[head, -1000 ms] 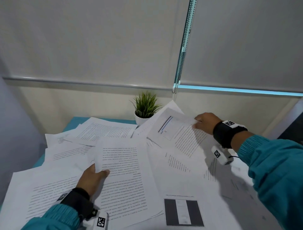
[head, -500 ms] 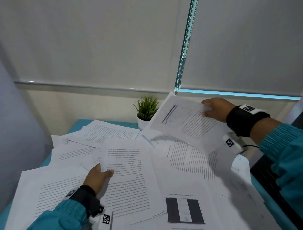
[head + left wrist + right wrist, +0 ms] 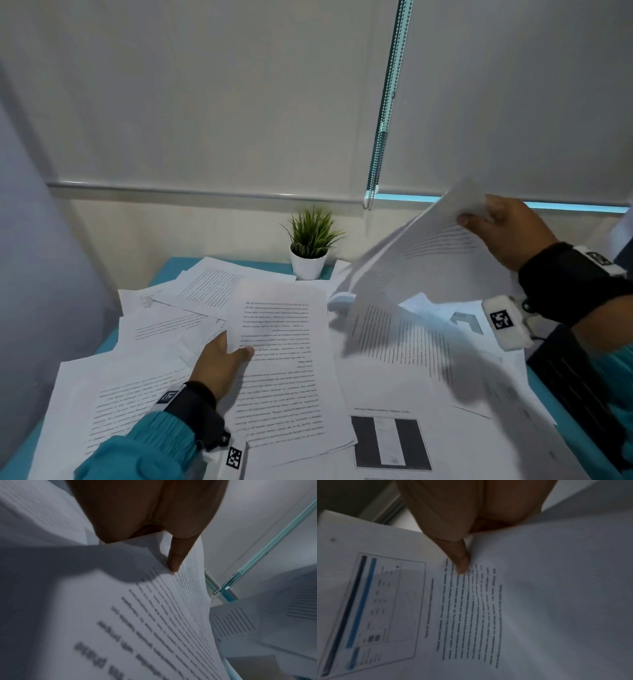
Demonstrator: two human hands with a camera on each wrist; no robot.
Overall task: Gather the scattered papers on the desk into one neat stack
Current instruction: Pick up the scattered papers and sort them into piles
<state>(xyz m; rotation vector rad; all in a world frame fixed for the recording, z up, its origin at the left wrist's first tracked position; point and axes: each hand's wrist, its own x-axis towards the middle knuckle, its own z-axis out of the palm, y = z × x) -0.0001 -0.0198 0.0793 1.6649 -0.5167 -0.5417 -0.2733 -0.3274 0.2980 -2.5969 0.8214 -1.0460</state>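
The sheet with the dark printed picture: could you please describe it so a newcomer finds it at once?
Start at the teal desk strewn with papers. The sheet lies at the near edge, right of the left hand. It alone bears a large dark rectangle split by a pale strip.

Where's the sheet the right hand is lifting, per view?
Head: lifted sheet at upper right, raised off the desk, pinched by the right hand.
Left wrist: cannot tell; only other pages are identifiable.
Right wrist: fills the frame, thumb on it.
Shared landmark: the thumb on its printed text.
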